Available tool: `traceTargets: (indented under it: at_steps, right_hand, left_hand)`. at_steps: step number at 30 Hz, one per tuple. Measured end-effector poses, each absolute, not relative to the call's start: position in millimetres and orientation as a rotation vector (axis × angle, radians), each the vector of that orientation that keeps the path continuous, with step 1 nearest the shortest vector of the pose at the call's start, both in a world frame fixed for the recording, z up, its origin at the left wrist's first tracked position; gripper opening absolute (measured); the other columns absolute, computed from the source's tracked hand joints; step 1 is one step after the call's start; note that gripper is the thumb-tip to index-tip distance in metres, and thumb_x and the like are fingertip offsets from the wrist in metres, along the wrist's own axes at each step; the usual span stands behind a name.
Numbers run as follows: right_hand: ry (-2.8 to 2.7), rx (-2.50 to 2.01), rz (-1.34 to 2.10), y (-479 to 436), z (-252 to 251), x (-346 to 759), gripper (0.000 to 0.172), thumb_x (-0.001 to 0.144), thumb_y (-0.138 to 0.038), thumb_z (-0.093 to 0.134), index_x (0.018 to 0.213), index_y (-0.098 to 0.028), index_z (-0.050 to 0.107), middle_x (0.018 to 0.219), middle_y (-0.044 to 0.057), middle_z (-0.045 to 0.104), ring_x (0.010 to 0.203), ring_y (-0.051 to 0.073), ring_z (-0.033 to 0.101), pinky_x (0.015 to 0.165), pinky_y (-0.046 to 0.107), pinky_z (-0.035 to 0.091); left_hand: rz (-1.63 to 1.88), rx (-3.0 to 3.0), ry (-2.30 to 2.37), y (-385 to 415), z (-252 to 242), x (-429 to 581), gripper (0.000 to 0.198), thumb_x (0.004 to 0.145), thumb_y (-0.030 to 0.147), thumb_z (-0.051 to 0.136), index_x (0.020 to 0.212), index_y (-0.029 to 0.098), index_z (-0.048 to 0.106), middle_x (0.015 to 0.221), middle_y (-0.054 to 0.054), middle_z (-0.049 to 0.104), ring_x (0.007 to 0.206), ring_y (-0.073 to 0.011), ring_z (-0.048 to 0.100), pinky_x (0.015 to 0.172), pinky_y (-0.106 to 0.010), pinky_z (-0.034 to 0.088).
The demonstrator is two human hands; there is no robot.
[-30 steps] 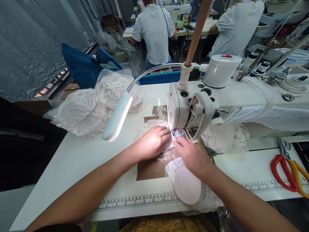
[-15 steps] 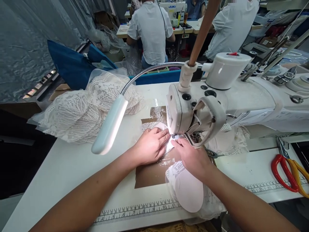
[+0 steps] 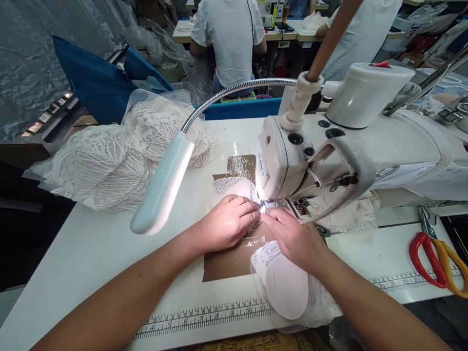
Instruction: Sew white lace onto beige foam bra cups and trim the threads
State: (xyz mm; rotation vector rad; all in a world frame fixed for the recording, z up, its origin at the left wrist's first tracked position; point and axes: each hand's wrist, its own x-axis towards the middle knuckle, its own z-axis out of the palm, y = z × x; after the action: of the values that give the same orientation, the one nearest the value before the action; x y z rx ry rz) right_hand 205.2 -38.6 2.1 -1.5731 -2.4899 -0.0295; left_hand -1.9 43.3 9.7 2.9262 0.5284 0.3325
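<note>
A white lace piece with a smooth pale pad (image 3: pixel 244 187) lies at the needle of a white sewing machine (image 3: pixel 283 156). My left hand (image 3: pixel 232 222) presses on its near side, fingers bent together and closed on the lace. Just right of the presser foot (image 3: pixel 270 204), my right hand (image 3: pixel 292 236) pinches the near edge of the piece, thumb and fingertips close to the left fingertips. Part of the piece is hidden under both hands. Below my right hand, a pale oval pad (image 3: pixel 288 287) rests on more white lace at the table's front edge.
A heap of cream lace pieces (image 3: pixel 98 165) lies at the left. Over the table hangs a lamp (image 3: pixel 163 185) on a bendy metal neck. Scissors (image 3: pixel 435 258) with red and yellow handles lie at the right. A ruler strip (image 3: pixel 208 317) runs along the front. Co-workers (image 3: pixel 228 41) sit beyond.
The view has shifted, and the machine looks nearer and farther right. More of the pale pad shows beyond my left hand. Both hands stay by the presser foot, their fingertips slightly closer together.
</note>
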Motion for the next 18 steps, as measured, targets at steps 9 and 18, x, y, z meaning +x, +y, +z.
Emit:
traceTargets:
  at_steps: [9,18]
  right_hand:
    - [-2.555,-1.527,-0.148,-37.0,4.7,204.8,0.051,0.067,-0.002,0.049,0.114,-0.016,0.064,0.087,0.009,0.066,0.08,0.02,0.056,0.058,0.028,0.034]
    - [-2.503,-1.717,-0.267,-34.8,3.9,197.7,0.048,0.076,0.0,0.046,0.115,-0.02,0.065,0.088,0.007,0.067,0.077,0.019,0.055,0.063,0.03,0.034]
  left_hand:
    - [0.328,2.983,0.462,44.4,2.6,-3.1,0.03,0.095,0.02,0.045,0.119,0.015,0.062,0.126,-0.009,0.062,0.093,-0.0219,0.057,0.081,-0.038,0.043]
    - [0.35,2.997,0.547,48.7,3.3,-0.8,0.03,0.094,0.02,0.046,0.12,0.016,0.061,0.122,-0.011,0.063,0.091,-0.0218,0.056,0.08,-0.037,0.042]
